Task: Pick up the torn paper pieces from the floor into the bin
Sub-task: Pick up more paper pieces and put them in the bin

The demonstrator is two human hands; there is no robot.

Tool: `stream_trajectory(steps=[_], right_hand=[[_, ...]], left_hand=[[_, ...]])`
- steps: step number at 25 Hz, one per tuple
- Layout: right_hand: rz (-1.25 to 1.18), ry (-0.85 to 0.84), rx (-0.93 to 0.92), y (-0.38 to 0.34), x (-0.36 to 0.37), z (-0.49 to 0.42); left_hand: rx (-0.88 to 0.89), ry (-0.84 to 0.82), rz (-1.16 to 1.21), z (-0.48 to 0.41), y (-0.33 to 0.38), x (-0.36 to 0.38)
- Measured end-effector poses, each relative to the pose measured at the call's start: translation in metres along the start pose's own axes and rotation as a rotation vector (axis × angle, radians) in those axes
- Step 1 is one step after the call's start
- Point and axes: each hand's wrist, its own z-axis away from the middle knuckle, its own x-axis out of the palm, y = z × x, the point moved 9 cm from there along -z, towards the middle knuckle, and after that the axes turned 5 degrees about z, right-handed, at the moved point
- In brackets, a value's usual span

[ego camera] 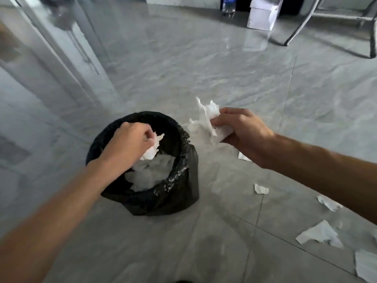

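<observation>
Torn paper pieces [321,234] lie scattered on the grey tiled floor [204,74] to the right of the bin [163,201]. Several are near the right forearm and one is partly hidden under the right wrist. The bin is small and round, lined with a black bag [189,160] folded over its rim, and stands upright on the floor. More white scraps [149,176] are piled inside it.

The left hand [130,146] is over the bin's opening, fingers curled round a crumpled wad [153,149] that hangs just above the pile inside. The right hand [242,129] is just beside the bin, to its right and above the floor. It is clenched round a larger bunch of paper [206,119] whose ragged edges stick up and out toward the bin's rim. Both forearms are bare.

Far back, well apart from the bin, stand a plastic bottle [228,6] with a blue label, a white box [263,15] and the thin metal legs [299,25] of a chair or frame.
</observation>
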Motion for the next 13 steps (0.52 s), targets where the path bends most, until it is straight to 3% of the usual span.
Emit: stream_trajectory(steps=[3,5,10,13], right_hand=[[0.072,-0.029,0.051,0.003,0.049,-0.020],[0.191,-0.043,0.107,0.014,0.079,-0.033],[0.261,-0.221,0.284,0.047,0.111,-0.046],[0.205,-0.257,0.201,0.040,0.085,-0.045]], left_hand=[[-0.176,-0.235,-0.056,0.016,-0.059,0.030],[-0.235,-0.281,-0.072,0.027,-0.082,0.038],[-0.157,0.106,-0.075,0.023,-0.066,-0.006],[-0.007,0.185,0.026,0.016,-0.016,-0.016]])
